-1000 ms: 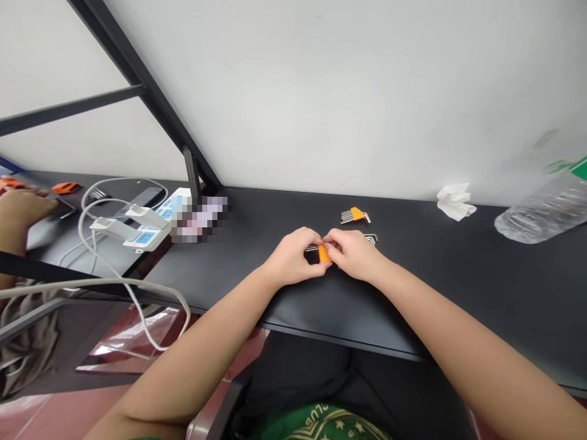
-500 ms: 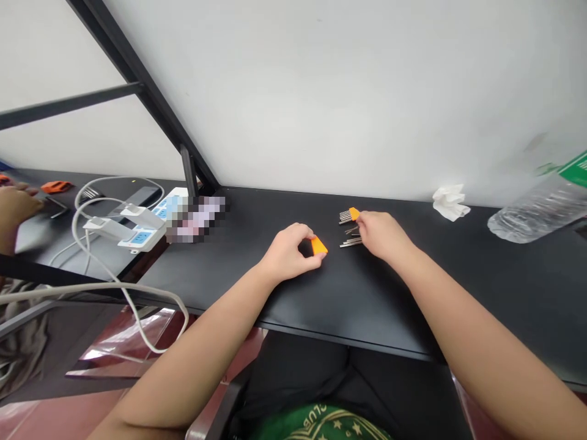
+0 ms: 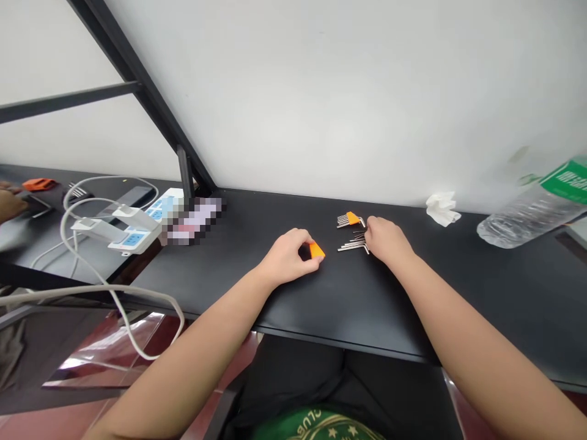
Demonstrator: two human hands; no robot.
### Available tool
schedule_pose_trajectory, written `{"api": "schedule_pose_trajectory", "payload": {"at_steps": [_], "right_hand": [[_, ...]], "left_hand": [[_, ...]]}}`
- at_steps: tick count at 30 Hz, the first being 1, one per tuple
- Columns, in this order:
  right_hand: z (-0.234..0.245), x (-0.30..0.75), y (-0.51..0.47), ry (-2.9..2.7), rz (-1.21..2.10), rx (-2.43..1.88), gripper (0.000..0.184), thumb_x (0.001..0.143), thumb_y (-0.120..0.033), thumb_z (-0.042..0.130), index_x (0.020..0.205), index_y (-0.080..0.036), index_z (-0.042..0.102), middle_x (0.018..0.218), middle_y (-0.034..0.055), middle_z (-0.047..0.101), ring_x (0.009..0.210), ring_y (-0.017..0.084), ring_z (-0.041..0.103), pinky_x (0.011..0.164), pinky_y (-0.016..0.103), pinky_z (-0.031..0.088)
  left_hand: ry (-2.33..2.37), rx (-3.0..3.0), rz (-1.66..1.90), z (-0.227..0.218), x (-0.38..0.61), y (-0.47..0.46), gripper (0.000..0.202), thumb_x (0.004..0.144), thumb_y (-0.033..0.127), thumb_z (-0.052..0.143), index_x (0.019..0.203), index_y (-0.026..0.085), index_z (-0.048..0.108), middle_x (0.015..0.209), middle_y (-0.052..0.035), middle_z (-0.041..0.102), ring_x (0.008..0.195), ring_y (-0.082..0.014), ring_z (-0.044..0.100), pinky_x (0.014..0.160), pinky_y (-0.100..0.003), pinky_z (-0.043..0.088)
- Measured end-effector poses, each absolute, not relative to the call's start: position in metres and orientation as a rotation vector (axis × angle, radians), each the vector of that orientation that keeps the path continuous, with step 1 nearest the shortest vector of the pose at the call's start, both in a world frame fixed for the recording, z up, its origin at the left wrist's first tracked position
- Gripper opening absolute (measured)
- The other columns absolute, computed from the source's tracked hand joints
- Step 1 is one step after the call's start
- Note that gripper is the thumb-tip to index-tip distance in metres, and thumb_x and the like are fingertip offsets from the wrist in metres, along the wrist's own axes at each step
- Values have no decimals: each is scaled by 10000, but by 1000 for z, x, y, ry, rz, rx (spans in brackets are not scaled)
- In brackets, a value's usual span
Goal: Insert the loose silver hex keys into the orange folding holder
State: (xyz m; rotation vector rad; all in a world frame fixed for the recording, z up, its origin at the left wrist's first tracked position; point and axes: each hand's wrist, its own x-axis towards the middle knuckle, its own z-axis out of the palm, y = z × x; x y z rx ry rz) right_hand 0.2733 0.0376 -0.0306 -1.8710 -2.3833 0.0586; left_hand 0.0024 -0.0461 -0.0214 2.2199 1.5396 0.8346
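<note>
My left hand (image 3: 288, 256) pinches a small orange plastic hex key holder (image 3: 316, 250) between thumb and fingers, just above the black table. On the right, my right hand (image 3: 387, 238) has its fingers closed at the bent ends of several loose hex keys (image 3: 352, 245). A thin dark hex key (image 3: 359, 234) runs up to those fingertips, which are partly hidden. Just behind the loose keys lies a second orange holder (image 3: 353, 218) with several hex keys fitted in it; neither hand holds it.
A crumpled tissue (image 3: 443, 208) and a clear plastic bottle (image 3: 518, 217) with a green label are on the right. To the left are a power strip (image 3: 147, 226) with white cables and a black frame (image 3: 156, 110). Another person's hand (image 3: 11, 205) shows at far left.
My right hand has left the filled orange holder and come down to the loose hex keys. The left hand keeps its grip on the other holder. The view has shifted slightly.
</note>
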Motion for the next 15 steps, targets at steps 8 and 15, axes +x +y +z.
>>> {"api": "schedule_pose_trajectory", "payload": {"at_steps": [8, 15], "right_hand": [[-26, 296, 43, -2298, 206, -1809, 168, 918, -183, 526, 920, -204, 692, 974, 78, 681, 891, 231, 616, 750, 328, 429], [-29, 308, 52, -2243, 499, -1580, 220, 914, -217, 589, 1016, -216, 784, 1033, 49, 681, 871, 181, 630, 850, 313, 488]], "left_hand": [[1529, 2222, 838, -21, 0, -46, 248, 802, 412, 738, 934, 233, 629, 992, -30, 707, 920, -220, 664, 824, -369, 543], [1522, 2143, 925, -16, 8, -48, 255, 805, 397, 744, 963, 222, 647, 1020, -35, 728, 934, -220, 679, 859, -384, 555]]}}
